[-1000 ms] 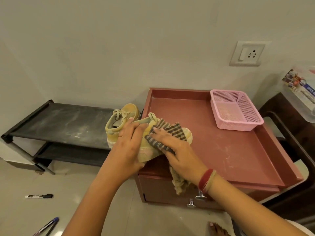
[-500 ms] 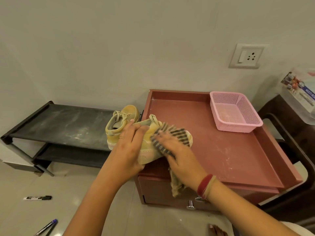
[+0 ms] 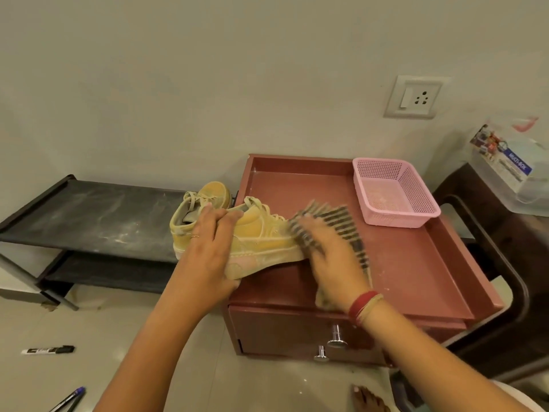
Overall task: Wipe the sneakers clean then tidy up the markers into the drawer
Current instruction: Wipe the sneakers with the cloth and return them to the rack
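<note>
Left hand: clasps sneaker heel.
Right hand: blurred on cloth; grip unclear.
Surface: dusty red cabinet top beneath right fingers.
Room: pink basket beyond, black rack left.

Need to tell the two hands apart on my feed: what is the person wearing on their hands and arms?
The left hand has a thin ring on one finger. The right hand, motion-blurred, has red bangles with a pale yellowish band beside them at the wrist. Both forearms are bare.
</note>
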